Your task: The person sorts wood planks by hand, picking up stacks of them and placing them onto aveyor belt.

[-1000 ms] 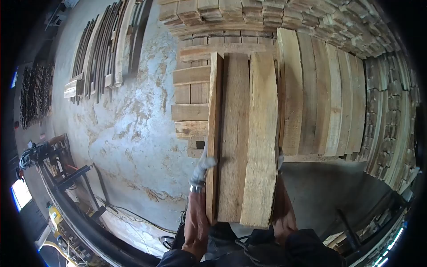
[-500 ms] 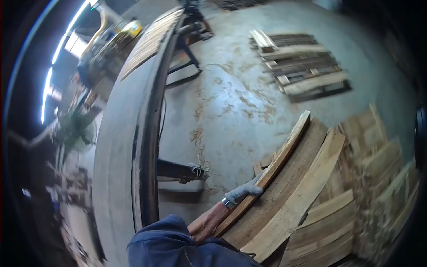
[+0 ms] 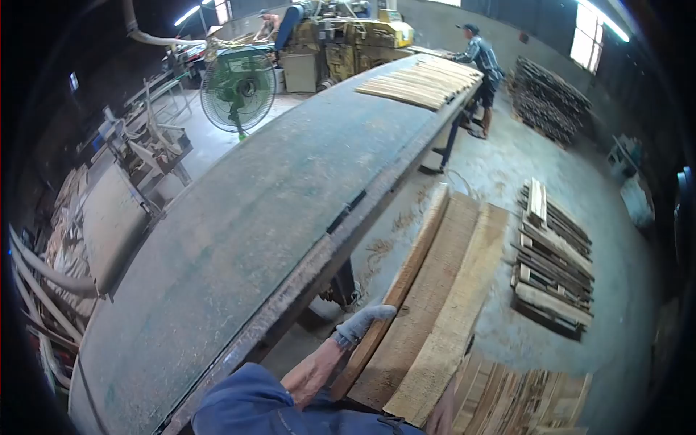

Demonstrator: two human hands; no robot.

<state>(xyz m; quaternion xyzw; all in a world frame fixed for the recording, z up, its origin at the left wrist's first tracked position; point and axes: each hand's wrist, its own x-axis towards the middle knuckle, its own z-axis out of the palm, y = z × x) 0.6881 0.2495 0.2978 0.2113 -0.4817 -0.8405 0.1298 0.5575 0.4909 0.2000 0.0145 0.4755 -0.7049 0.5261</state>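
I carry several rough wooden boards (image 3: 428,290) side by side in front of my body, lengthwise away from me. My left hand (image 3: 365,322), in a grey glove with a watch at the wrist, is closed on their left edge, thumb on top. The left board stands on edge; the others lie flatter. My right hand (image 3: 444,412) is at the near right side of the boards, mostly hidden beneath them, with only a strip of wrist showing.
A long dusty table (image 3: 254,188) runs along my left, bearing a row of thin strips (image 3: 417,80). At its far end stands a person (image 3: 478,58). Wood stacks (image 3: 551,254) lie on the floor to the right, another (image 3: 522,399) nearby. A green fan (image 3: 238,90) stands beyond the table.
My view has turned left and risen, bringing the whole table, the fan and the person into sight. The boards have swung closer to the table's edge, still in my grip.
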